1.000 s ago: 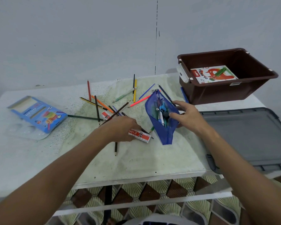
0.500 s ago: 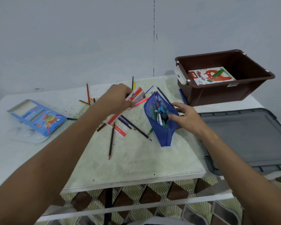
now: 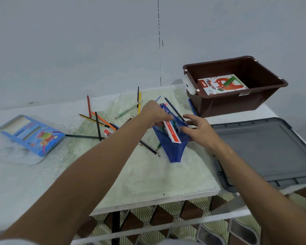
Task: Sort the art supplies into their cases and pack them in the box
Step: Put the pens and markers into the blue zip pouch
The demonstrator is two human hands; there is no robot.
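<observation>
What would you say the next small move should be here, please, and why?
Probably push the red-and-white tube fully into the blue pouch and let go. The left hand holds it at the pouch mouth, half in, while the right hand holds the pouch open.

Blue mesh pouch (image 3: 173,152); brown box (image 3: 237,103); grey lid (image 3: 265,149); red-white eraser pack (image 3: 171,132); speckled green-white table (image 3: 148,174).

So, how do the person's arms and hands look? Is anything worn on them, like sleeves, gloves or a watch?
Both forearms are bare along all that shows: no sleeves. The left hand and the right hand wear no gloves, and I see no watch, bracelet or ring. Some pale cloth shows at the bottom edge of the picture, but I cannot tell what it is.
</observation>
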